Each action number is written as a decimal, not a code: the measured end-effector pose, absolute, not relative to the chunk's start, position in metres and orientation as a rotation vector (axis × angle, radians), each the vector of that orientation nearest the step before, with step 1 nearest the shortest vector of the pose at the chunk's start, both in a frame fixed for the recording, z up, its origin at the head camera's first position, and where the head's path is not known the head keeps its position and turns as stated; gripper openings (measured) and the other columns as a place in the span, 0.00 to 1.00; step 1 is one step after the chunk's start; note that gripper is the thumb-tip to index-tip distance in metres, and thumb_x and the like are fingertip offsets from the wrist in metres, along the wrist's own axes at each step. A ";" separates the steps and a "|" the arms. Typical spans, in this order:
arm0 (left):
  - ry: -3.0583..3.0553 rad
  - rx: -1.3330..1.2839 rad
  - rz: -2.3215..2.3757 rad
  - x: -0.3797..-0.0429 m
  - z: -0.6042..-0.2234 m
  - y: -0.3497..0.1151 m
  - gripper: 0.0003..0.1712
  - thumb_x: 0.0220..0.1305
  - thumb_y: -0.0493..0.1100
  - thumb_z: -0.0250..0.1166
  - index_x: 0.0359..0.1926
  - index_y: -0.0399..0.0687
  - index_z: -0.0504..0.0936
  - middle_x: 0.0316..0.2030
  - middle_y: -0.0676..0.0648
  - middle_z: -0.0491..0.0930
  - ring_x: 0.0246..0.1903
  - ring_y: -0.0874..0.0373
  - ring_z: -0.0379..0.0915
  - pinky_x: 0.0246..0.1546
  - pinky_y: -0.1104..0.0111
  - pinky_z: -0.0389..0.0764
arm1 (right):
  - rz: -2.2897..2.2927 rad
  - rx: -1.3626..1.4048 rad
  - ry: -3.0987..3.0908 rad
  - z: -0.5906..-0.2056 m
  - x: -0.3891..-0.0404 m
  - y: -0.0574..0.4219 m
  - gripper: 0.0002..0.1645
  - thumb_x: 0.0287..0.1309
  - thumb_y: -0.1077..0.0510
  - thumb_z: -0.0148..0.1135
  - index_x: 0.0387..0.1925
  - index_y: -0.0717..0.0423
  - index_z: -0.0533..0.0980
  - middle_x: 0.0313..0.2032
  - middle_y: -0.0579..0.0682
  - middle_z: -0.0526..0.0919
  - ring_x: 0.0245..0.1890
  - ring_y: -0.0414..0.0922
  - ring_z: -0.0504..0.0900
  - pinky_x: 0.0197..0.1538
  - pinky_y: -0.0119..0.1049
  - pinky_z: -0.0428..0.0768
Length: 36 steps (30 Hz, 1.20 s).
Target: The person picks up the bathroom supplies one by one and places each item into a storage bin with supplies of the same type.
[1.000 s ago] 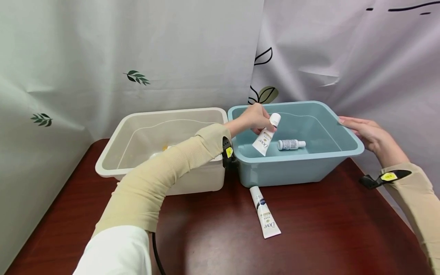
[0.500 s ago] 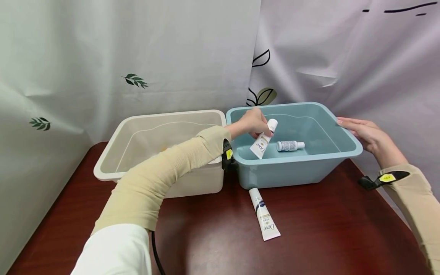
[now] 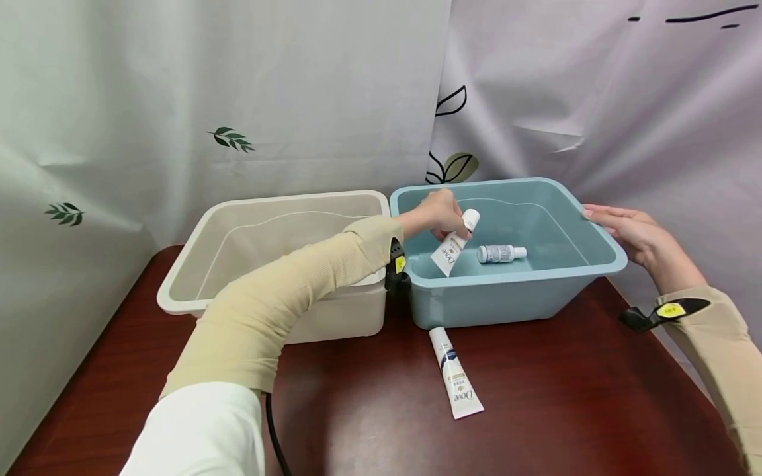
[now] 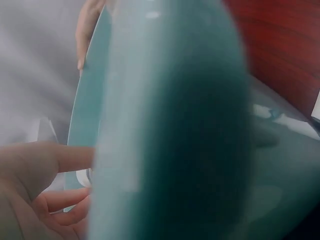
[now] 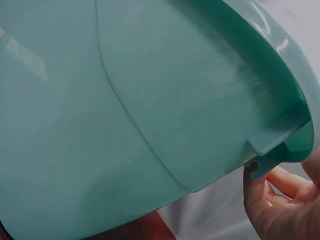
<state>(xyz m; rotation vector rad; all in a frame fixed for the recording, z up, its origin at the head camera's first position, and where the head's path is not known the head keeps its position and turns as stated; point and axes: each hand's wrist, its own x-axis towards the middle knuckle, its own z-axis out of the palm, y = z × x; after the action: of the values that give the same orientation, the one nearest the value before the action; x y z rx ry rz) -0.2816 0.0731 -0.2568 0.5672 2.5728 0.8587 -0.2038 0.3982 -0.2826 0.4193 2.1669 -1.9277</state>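
Note:
My left hand (image 3: 440, 213) reaches over the near-left part of a blue plastic bin (image 3: 518, 281) and pinches a white Dove tube (image 3: 450, 251), cap up and tilted. The tube's flat end hangs inside the bin. A small white bottle (image 3: 502, 254) with a printed label lies on the bin floor, right of the tube. My right hand (image 3: 645, 241) grips the bin's right rim; in the right wrist view its fingers (image 5: 255, 192) curl under the edge. The bin wall (image 4: 175, 125) hides much of the left wrist view. Another Dove tube (image 3: 456, 373) lies on the table in front.
A cream bin (image 3: 339, 317) stands left of the blue one, partly covered by my left sleeve (image 3: 286, 284). Both bins stand on a dark red wooden table (image 3: 369, 410). A pale curtain (image 3: 297, 99) with leaf prints hangs close behind. A black cable (image 3: 274, 430) runs beside the left arm.
My left hand and its tube have lowered slightly into the blue bin and shifted a little left. The right hand keeps its hold on the rim. The head view has shifted slightly.

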 end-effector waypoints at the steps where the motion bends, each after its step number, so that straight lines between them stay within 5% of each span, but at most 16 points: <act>1: 2.569 0.568 0.866 -0.282 -0.257 0.074 0.15 0.50 0.41 0.75 0.38 0.38 0.84 0.33 0.43 0.85 0.21 0.58 0.81 0.29 0.69 0.85 | -1.926 0.418 2.168 -0.283 -0.204 0.398 0.14 0.65 0.49 0.58 0.27 0.25 0.83 0.24 0.35 0.86 0.24 0.34 0.84 0.27 0.30 0.82; 16: 2.528 0.599 0.875 -0.284 -0.250 0.080 0.18 0.51 0.39 0.74 0.43 0.36 0.83 0.37 0.41 0.85 0.29 0.54 0.83 0.35 0.67 0.85 | -1.914 0.415 2.197 -0.283 -0.200 0.397 0.15 0.65 0.50 0.58 0.26 0.24 0.82 0.24 0.34 0.85 0.24 0.32 0.84 0.28 0.29 0.82; 36: 2.537 0.676 0.802 -0.287 -0.239 0.086 0.18 0.53 0.40 0.73 0.44 0.37 0.83 0.39 0.42 0.84 0.34 0.55 0.83 0.27 0.73 0.83 | -1.890 0.428 2.241 -0.283 -0.195 0.398 0.12 0.63 0.47 0.60 0.27 0.22 0.81 0.24 0.33 0.85 0.24 0.33 0.84 0.28 0.29 0.82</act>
<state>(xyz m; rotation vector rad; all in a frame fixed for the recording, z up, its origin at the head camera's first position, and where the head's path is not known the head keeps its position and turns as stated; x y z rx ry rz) -0.2866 0.0855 -0.2386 0.6759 2.5368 0.8021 -0.1951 0.3978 -0.2829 0.4277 2.2406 -1.8899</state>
